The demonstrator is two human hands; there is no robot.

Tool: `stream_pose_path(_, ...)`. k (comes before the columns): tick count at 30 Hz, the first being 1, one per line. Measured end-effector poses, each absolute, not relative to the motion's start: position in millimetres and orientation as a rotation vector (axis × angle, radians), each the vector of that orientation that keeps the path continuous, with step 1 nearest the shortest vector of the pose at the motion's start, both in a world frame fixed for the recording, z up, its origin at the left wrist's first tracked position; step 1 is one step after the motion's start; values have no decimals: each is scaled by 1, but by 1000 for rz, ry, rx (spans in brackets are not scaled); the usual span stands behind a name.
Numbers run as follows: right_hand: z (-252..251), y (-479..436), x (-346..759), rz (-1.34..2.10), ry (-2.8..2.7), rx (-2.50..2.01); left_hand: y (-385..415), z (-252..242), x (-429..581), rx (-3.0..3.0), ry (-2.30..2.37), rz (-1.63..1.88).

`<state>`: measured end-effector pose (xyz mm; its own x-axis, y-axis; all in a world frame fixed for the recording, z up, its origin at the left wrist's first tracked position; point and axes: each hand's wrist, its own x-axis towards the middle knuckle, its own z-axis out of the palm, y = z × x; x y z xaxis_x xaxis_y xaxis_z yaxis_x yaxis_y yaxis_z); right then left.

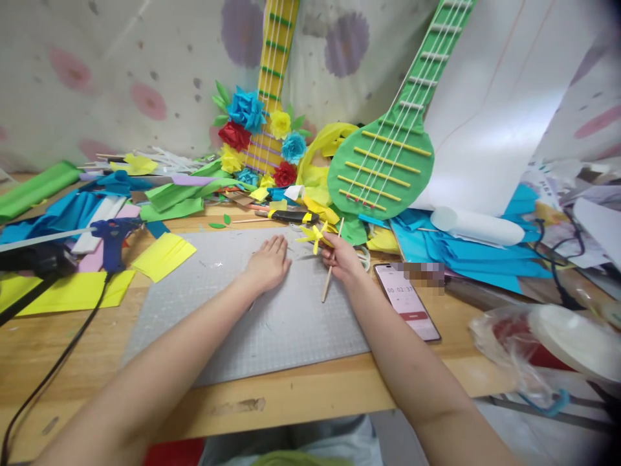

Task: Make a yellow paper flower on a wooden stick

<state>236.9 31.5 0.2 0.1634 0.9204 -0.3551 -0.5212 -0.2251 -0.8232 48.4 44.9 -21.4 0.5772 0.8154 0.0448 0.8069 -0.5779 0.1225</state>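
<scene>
My left hand (270, 261) lies palm down on the grey cutting mat (204, 323), its fingers stretched out. No object shows under it. My right hand (345, 256) is closed over the mat's right part, holding a small yellow paper flower (316, 238) with narrow petals spread like a star. A thin wooden stick (328, 283) also passes through the fingers of this hand, slanting down toward the mat. Just behind the hands lies a black-handled tool (284, 215), partly covered by scraps.
A blue glue gun (112, 241) and yellow crepe paper (163, 256) lie at left. A green paper instrument (383, 169) and a yellow one (276, 71) with paper flowers lean at the back. A phone (408, 304) showing a timer lies right of the mat, near a white roll (478, 225).
</scene>
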Motion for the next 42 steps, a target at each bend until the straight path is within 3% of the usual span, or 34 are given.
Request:
stream_pose_path(4,1,30,236,1462,-486,-1141,20,-7,-16,2807,1157,156)
stream_pose_path(9,5,31,230,1470,-487,-1159,22,16,1,2735,1548,378)
stream_pose_path(15,3,29,238,1470,-460,-1118,35,-16,84,2719,1407,268)
stream_pose_path(20,0,30,238,1472,-502,-1138,68,-24,44,2548,1835,268)
stream_pose_path(24,0,30,237,1483,-526,-1140,79,-21,4,2520,1911,221)
stream_pose_path(35,3,27,235,1489,-544,-1172,-24,-5,-53,2619,1387,117)
stream_pose_path(42,2,25,236,1489,-560,-1162,-4,-11,42,2841,1249,270)
